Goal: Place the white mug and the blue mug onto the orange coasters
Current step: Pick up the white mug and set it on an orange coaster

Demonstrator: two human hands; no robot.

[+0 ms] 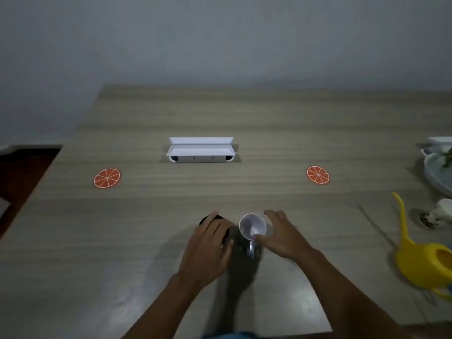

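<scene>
My left hand point(208, 248) lies over the blue mug point(215, 222) at lower centre of the frame, fingers draped across its top; only a dark sliver of the rim shows past my fingertips, and I cannot tell whether I am gripping it. Just to its right stands the white mug point(252, 227), upright, mouth open to the camera. My right hand point(281, 234) is against its right side, thumb at the near rim, the other fingers spread wide and curved beyond it, not closed around it. Both mugs sit on the wooden table point(244, 118). One orange coaster point(107, 178) lies at middle left, the other orange coaster point(318, 175) at middle right, both bare and well apart from the mugs. A white box point(201, 150) sits between them, farther back. A yellow watering can point(425, 255) rests at the lower right edge.
</scene>
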